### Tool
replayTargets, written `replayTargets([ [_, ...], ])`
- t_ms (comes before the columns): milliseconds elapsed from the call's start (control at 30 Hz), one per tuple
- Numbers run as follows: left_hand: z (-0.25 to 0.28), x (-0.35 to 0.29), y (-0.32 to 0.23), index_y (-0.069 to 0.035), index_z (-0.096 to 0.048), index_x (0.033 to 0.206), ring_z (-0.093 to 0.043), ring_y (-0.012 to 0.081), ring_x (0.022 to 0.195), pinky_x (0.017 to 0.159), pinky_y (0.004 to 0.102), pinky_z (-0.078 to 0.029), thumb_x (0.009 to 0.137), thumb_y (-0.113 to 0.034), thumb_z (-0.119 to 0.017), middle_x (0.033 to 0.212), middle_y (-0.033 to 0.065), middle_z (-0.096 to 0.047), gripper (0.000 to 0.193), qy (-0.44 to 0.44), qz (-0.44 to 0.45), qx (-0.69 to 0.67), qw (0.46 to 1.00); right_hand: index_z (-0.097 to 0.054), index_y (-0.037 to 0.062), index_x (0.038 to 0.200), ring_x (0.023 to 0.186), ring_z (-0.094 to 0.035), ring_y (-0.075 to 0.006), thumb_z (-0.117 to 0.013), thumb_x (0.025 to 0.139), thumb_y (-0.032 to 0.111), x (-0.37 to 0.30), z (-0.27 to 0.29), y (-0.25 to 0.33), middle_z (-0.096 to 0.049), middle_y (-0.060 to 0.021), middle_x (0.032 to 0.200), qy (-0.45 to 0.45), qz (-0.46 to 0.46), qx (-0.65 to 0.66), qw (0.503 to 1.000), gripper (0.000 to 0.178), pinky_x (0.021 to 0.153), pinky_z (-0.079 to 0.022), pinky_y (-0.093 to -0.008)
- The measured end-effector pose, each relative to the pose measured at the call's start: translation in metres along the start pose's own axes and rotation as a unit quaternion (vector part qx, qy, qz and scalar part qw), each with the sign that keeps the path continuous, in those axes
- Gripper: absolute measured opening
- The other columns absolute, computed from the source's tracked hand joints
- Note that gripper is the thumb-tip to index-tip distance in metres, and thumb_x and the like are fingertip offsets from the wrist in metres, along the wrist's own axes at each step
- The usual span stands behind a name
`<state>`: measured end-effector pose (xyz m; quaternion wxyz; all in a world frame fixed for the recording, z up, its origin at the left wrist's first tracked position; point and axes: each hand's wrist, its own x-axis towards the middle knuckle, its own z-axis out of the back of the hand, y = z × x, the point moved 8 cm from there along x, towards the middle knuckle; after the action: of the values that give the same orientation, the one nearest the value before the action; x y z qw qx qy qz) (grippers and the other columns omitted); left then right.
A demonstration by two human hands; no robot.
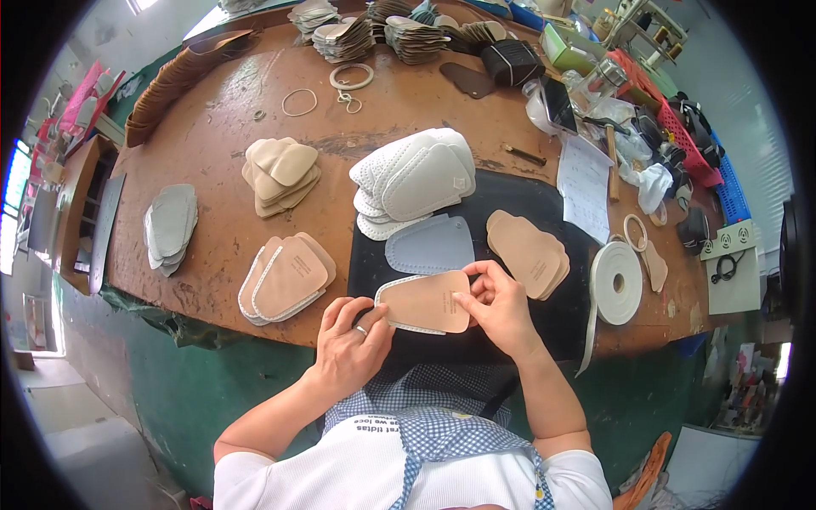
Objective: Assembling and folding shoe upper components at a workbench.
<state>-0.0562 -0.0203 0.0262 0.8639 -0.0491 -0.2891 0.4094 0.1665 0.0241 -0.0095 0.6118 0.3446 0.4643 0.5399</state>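
Both hands hold a beige tongue-shaped piece with a white stitched edge, near the table's front edge. My left hand, with a ring on one finger, pinches its narrow, white-edged end. My right hand grips the wide end between thumb and fingers. Just beyond lies a grey-blue tongue-shaped piece with a perforated border. Behind that is a stack of white perforated pieces. To the right rests a fanned pile of beige pieces; to the left, a pile of white-edged beige pieces.
A black mat lies under the work. Farther left are tan padded pieces and grey pieces. At the right are a roll of white tape, a written sheet, a hammer and a pink basket.
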Motion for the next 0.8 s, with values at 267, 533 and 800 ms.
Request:
replayTargets([
  [267, -0.054, 0.028, -0.034, 0.003, -0.029, 0.16, -0.023, 0.0347, 0.158, 0.128, 0.0466, -0.019, 0.079, -0.065, -0.074, 0.167, 0.0218, -0.03, 0.115, 0.251, -0.052, -0.063, 0.965, -0.062, 0.0011, 0.115, 0.061, -0.066, -0.014, -0.076, 0.088, 0.007, 0.001, -0.001, 0.016, -0.064, -0.0067, 0.071, -0.027, 0.083, -0.129, 0.988, 0.031, 0.058, -0.052, -0.0288],
  [533, -0.016, 0.089, 0.033, -0.003, -0.063, 0.125, -0.064, 0.039, 0.111, 0.094, 0.0453, -0.051, 0.08, -0.006, -0.08, 0.118, 0.0183, -0.067, 0.048, 0.032, 0.074, -0.094, 0.992, -0.058, 0.004, 0.117, 0.086, -0.072, -0.0385, -0.065, 0.091, 0.009, -0.012, -0.013, 0.023, -0.073, -0.0181, 0.101, -0.096, 0.195, -0.181, 0.959, 0.028, 0.072, -0.057, -0.0487],
  [800, -0.051, 0.107, 0.065, -0.004, -0.062, 0.108, -0.057, 0.026, 0.089, 0.08, 0.0396, -0.049, 0.074, -0.012, -0.086, 0.096, 0.0096, -0.06, 0.043, 0.133, 0.216, -0.052, 0.966, -0.059, 0.0052, 0.12, 0.073, -0.073, -0.0286, -0.07, 0.091, 0.009, -0.042, -0.002, 0.014, -0.072, -0.0123, 0.085, -0.118, 0.205, -0.121, 0.964, 0.032, 0.067, -0.059, -0.0381],
])
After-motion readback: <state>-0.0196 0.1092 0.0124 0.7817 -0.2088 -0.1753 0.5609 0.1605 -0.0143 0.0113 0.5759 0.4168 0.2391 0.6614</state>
